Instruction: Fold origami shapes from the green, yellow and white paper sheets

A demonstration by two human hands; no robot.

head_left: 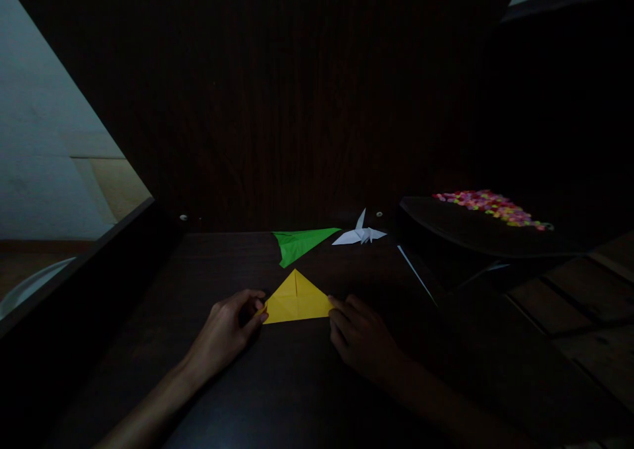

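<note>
A yellow sheet of origami paper [297,304], folded into a triangle with its point facing away from me, lies on the dark tabletop. Crease lines and a short slit-like fold run down its middle. My left hand [230,320] pinches the left corner, which curls up a little between thumb and fingers. At the right corner, my right hand [359,333] is closed on the paper, its fingertips partly in shadow. Beyond the yellow paper lie a green folded paper [302,242] and a white origami crane [361,235].
A dark wooden panel [297,105] rises behind the tabletop [238,396]. At the right, a dark curved shelf [426,218] carries a heap of small colourful pieces [495,206]. A raised dark edge [99,257] borders the left side. Beyond it a white round rim [37,284] shows.
</note>
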